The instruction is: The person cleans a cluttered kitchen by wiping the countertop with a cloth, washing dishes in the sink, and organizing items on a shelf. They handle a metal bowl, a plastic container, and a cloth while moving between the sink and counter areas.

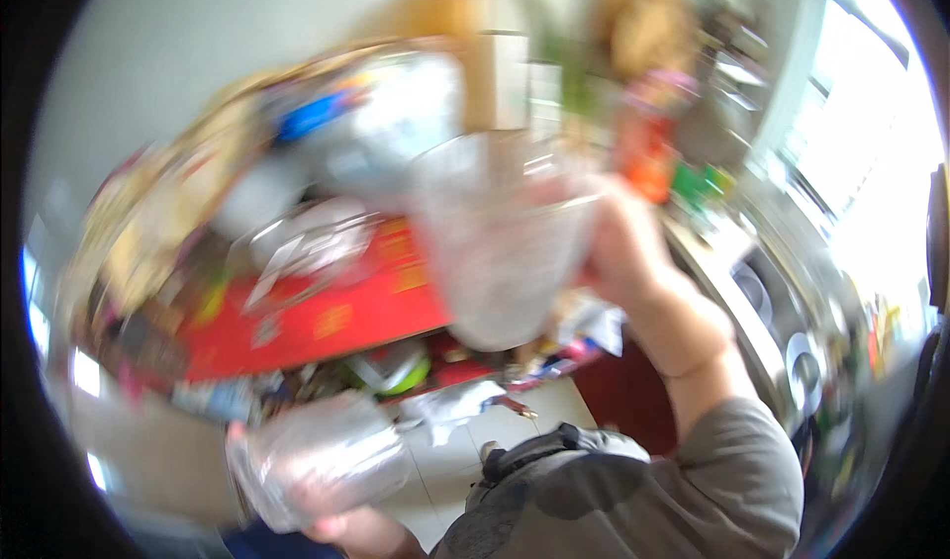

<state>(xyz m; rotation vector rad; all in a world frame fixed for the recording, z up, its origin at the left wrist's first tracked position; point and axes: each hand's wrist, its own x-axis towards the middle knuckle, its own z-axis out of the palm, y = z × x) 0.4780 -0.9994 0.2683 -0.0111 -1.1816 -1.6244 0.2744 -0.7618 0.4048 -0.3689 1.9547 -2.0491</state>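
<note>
My right hand [623,244] is raised over the front of a red-covered table, holding a large clear plastic container [501,262] by its side. That container tapers toward its lower end and is blurred. Lower and to the left, my left hand [334,523] grips another clear, shiny container [334,448], tipped on its side. Some of the left fingers show only through or around its wall. I cannot tell whether either container has anything inside. A clear lid or shallow container [312,244] rests on the red tabletop [297,321].
Plastic bags [408,106] and cardboard boxes [453,47] crowd the table's back. An orange-red container [644,151] is near its right end. Cluttered shelving [386,370] lies below. A counter with a gas stove [805,373] runs along the right, beneath a bright window [861,136].
</note>
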